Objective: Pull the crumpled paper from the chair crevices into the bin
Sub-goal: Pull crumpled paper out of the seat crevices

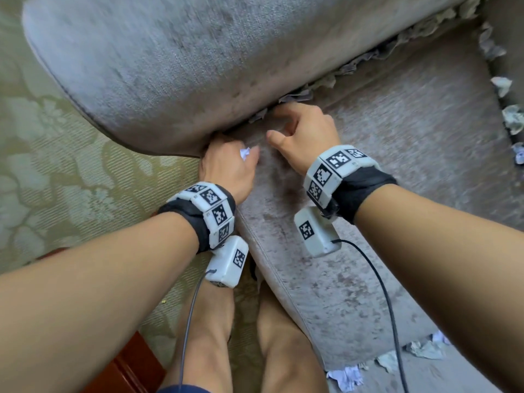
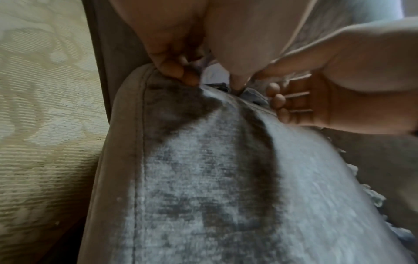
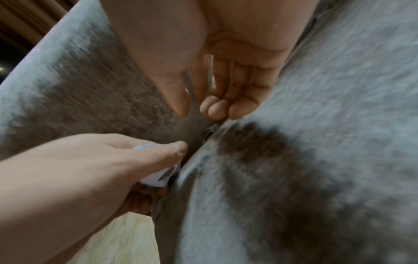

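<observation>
A grey velvet armchair fills the head view, its armrest (image 1: 170, 58) above the seat cushion (image 1: 397, 165). Crumpled paper (image 1: 295, 96) is wedged along the crevice between them. At the front end of that crevice my left hand (image 1: 235, 154) grips a white crumpled paper (image 1: 245, 153), which also shows as paper (image 2: 214, 73) between its fingers and as paper (image 3: 156, 178) under the thumb. My right hand (image 1: 283, 123) is just right of it. Its fingertips (image 3: 214, 110) touch the crevice, the thumb is held apart, and nothing is between them. No bin is in view.
More crumpled paper lines the back crevice (image 1: 425, 26), the right-side crevice (image 1: 502, 86) and the seat's near edge (image 1: 346, 377). A green patterned carpet (image 1: 56, 137) lies to the left. My bare feet (image 1: 283, 350) stand by the chair front, beside a red-brown wooden piece (image 1: 130, 364).
</observation>
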{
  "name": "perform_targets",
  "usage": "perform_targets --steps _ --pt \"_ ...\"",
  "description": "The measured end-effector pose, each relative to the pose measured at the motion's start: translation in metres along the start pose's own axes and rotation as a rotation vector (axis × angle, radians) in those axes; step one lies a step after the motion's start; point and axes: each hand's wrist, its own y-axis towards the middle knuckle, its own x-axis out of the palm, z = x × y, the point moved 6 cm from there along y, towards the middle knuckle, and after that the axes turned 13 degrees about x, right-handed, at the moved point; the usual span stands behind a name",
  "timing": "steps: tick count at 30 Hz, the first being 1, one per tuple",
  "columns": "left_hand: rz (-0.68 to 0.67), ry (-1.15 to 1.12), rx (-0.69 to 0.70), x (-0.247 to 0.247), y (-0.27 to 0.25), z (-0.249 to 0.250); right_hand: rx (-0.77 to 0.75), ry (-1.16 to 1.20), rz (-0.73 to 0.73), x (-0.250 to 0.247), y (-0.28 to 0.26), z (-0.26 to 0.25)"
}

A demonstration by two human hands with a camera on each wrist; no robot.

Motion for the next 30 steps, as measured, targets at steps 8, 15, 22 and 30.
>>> perform_targets --steps 8,15,22,30 --pt "0.090 -0.200 0.083 -0.015 -0.013 -0.015 0.041 -0.318 0.047 0.043 0.030 -0.014" --pt "0.137 -0.353 0.043 -0.016 -0.007 -0.033 0.217 -0.397 0.094 0.040 0.051 -0.017" --pt "0.147 -0.436 0.052 -0.007 -0.008 -0.034 0.157 -0.531 0.144 0.049 0.045 -0.025" --pt "0.119 -0.389 0.066 -0.008 -0.002 -0.036 0.204 -0.346 0.161 0.044 0.056 -0.011"
